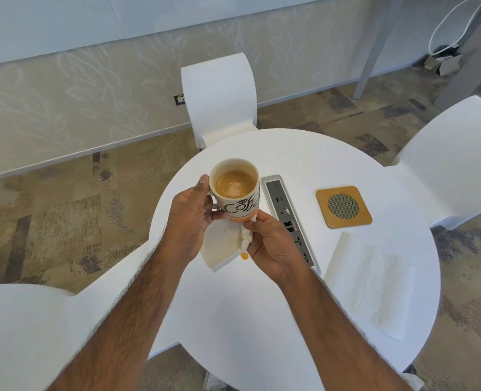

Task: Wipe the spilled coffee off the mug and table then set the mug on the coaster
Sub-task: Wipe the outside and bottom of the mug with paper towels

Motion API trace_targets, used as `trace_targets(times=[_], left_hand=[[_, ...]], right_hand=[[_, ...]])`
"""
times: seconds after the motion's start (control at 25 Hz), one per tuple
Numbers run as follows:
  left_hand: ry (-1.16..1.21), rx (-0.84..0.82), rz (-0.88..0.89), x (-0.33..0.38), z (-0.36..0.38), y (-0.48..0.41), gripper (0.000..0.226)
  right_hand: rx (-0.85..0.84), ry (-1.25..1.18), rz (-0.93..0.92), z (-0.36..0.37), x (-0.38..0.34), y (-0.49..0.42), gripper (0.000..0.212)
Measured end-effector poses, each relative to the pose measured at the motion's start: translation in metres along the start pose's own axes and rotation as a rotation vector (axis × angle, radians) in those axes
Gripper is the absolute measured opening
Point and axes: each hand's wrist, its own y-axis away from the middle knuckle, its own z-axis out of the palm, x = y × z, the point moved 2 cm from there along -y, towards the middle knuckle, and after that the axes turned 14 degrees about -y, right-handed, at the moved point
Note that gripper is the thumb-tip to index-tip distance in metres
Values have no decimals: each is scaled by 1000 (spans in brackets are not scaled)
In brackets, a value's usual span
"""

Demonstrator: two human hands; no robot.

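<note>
Left hand fingers closed on mug, right hand fingers pinching napkin against its base; coaster apart

Head view, down over table

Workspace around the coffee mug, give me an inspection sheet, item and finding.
Surface: round white table, small coffee spill near the hands.
Job's things: mug of coffee held above the table; stained napkin at its base; coaster unoccupied.
Clutter: spare napkin, unfolded.
Hands: left hand grips the mug; right hand presses the napkin against it.
Cables: white cable by a far desk; socket strip set in the table.
Surroundings: white chairs, patterned carpet.
</note>
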Motion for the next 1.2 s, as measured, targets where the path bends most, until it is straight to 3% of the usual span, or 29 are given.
trace_targets(times=[0.24, 0.4, 0.52, 0.72, 0.96, 1.08, 1.2], left_hand=[[-20, -23, 2, 2, -1, -1, 36], [-34, -52, 17, -1, -6, -2, 37], [-58, -95, 31, -5, -8, -1, 37], [-65, -130, 43, -5, -12, -3, 36], [-43, -88, 38, -5, -11, -8, 35], [-20, -60, 19, -9, -18, -13, 33], [-12, -33, -6, -18, -27, -23, 33]], right_hand=[[47, -129, -32, -15, -22, 2, 43], [84, 31, -153, -12, -48, 0, 47], [92, 174, -191, 4, -63, -7, 35], [83, 196, -82, 22, -61, -18, 18], [250, 72, 147, 12, -39, -26, 39], [280, 249, 193, 5, -47, -26, 30], [419, 698, 9, 0, -67, -33, 21]])
